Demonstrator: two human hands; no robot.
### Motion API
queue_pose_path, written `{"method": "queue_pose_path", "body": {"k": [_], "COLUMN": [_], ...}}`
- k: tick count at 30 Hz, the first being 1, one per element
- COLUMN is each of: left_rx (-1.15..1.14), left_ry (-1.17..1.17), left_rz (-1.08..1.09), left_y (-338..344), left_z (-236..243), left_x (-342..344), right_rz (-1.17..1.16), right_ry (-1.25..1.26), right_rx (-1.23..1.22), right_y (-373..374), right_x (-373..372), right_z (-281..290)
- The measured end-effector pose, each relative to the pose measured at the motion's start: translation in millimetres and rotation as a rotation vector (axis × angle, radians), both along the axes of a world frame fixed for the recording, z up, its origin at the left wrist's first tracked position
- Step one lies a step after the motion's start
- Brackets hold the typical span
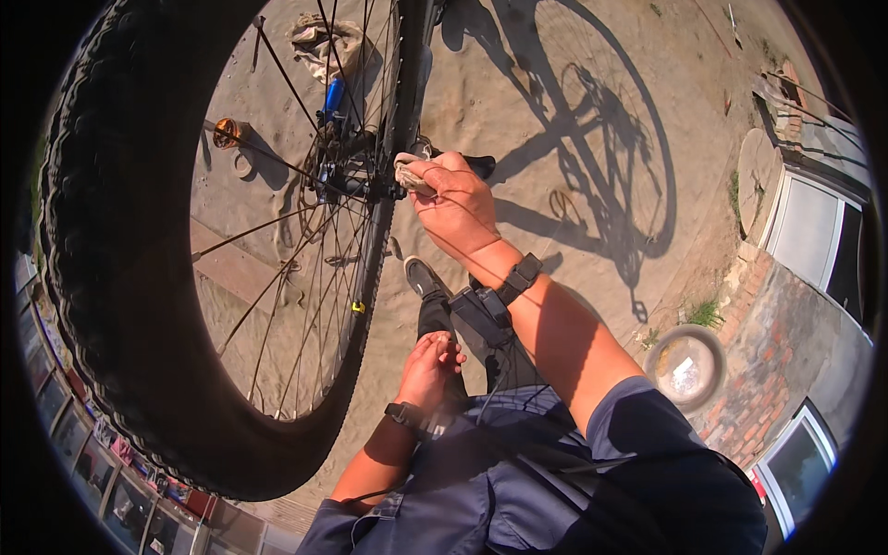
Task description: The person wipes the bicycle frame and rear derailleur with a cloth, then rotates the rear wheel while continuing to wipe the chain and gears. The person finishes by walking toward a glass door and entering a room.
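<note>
Crumpled pale cloth [409, 174] sits in the right hand [455, 205], thumb and fingers closed round it. Cloth lies just beside the near end of the black metal wheel hub [353, 183]; contact unclear. Hub's long axis runs roughly left-right, toward that hand, the nearer one. Left hand [429, 372] lower down, fingers curled; can't tell if it holds anything. Black knobbly rubber tyre [125, 305] rings the hub. No legible lettering anywhere.

No txt, labels, brands, nos. or signs legible anywhere in head-cam view.
</note>
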State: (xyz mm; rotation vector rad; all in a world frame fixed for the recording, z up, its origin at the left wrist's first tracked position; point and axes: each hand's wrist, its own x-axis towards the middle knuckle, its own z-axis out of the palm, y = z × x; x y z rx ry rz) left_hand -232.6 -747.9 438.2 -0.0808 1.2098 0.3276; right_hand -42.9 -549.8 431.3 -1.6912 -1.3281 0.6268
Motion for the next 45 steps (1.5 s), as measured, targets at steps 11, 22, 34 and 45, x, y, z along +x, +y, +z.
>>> {"method": "queue_pose_path", "body": {"k": [11, 22, 34, 45], "left_rx": [0.007, -0.003, 0.037, 0.038], "left_ry": [0.027, 0.072, 0.06, -0.083], "left_rz": [-0.046, -0.093, -0.12, -0.259], "left_y": [5.9, 12.8, 5.4, 19.6], "left_z": [-4.3, -2.2, -5.3, 12.8], "left_x": [0.0, 3.0, 2.3, 23.4], "right_rz": [-0.049, -0.06, 0.412, 0.745], "right_ry": [-0.046, 0.102, 0.207, 0.323], "right_rx": [0.067, -0.02, -0.463, -0.718], "right_y": [-1.0, -16.4, -138.0, -207.6], "right_x": [19.2, 19.2, 35.1, 38.2], "right_z": [-2.0, -9.0, -58.5, -3.5]}}
